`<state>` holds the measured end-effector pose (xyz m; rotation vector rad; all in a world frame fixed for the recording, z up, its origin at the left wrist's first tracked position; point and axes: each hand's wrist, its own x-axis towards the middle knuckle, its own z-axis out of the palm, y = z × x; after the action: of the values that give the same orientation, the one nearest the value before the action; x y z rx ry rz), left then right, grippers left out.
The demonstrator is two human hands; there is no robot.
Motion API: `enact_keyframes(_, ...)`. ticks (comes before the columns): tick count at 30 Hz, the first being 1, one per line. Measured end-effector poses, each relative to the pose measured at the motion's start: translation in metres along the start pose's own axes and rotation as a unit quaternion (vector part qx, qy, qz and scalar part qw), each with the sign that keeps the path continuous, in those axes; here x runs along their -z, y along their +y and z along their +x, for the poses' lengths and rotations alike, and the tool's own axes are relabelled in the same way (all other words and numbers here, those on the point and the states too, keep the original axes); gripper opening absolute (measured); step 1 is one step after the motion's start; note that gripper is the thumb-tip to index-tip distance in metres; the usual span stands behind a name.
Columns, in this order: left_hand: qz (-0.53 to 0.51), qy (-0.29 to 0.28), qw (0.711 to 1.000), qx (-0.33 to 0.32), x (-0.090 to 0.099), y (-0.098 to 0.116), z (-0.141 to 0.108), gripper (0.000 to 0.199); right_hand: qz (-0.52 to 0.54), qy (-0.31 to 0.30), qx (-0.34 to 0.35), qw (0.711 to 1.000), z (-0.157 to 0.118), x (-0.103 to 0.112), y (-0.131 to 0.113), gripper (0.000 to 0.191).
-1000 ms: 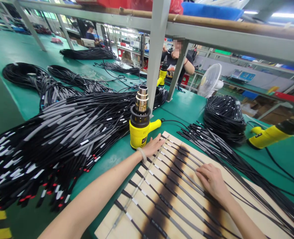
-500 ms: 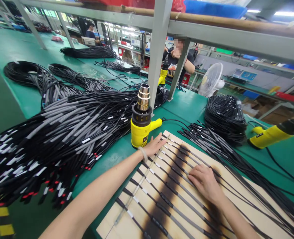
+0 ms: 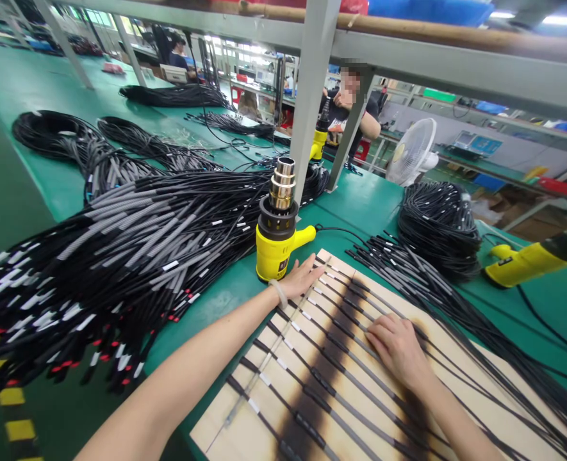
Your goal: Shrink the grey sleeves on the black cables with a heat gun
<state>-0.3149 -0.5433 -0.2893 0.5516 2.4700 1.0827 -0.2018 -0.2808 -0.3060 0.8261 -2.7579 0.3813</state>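
Observation:
A pale wooden board (image 3: 216, 432) with dark scorched bands bears several black cables (image 3: 283, 365) in slanting rows, with grey sleeves and white labels. A thin clear rod (image 3: 264, 362) crosses them near their left ends. My left hand (image 3: 302, 278) lies at the board's top left corner, fingers spread over the cable ends by the rod. My right hand (image 3: 394, 340) rests on the cables at the board's right part, fingers curled together; what is under the fingertips is hidden. A yellow heat gun (image 3: 273, 253) stands nozzle up just behind my left hand.
Large cable bundles (image 3: 134, 218) cover the green table's left side. More cables (image 3: 422, 275) and a coil (image 3: 437, 227) lie right. Another heat gun (image 3: 528, 264) is at far right. Metal posts (image 3: 314, 96) rise behind. A person (image 3: 367, 118) and a fan (image 3: 412, 152) are beyond.
The view has shifted slightly, so the table, board and hands appear a little further right. Both hands keep about the same places on the board.

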Motion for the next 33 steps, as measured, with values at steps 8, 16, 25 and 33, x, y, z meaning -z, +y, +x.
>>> enact_keyframes(8,-0.02,0.011,1.0,0.003,0.001,0.002,-0.003,0.078,0.057,0.004,-0.007,0.998,0.001,0.002,-0.018,0.013)
enact_keyframes(16,-0.05,0.027,0.998,0.007,-0.001,0.004,-0.003,0.075,0.034,-0.019,0.004,0.999,0.002,-0.002,-0.022,0.019)
enact_keyframes(25,-0.048,0.023,0.999,0.0,-0.003,0.0,-0.002,0.074,0.051,0.007,-0.001,0.999,0.0,0.001,-0.031,0.012)
enact_keyframes(33,-0.047,0.023,0.999,0.002,-0.006,-0.002,0.0,0.073,0.07,-0.023,0.009,0.997,0.0,-0.005,-0.047,0.013)
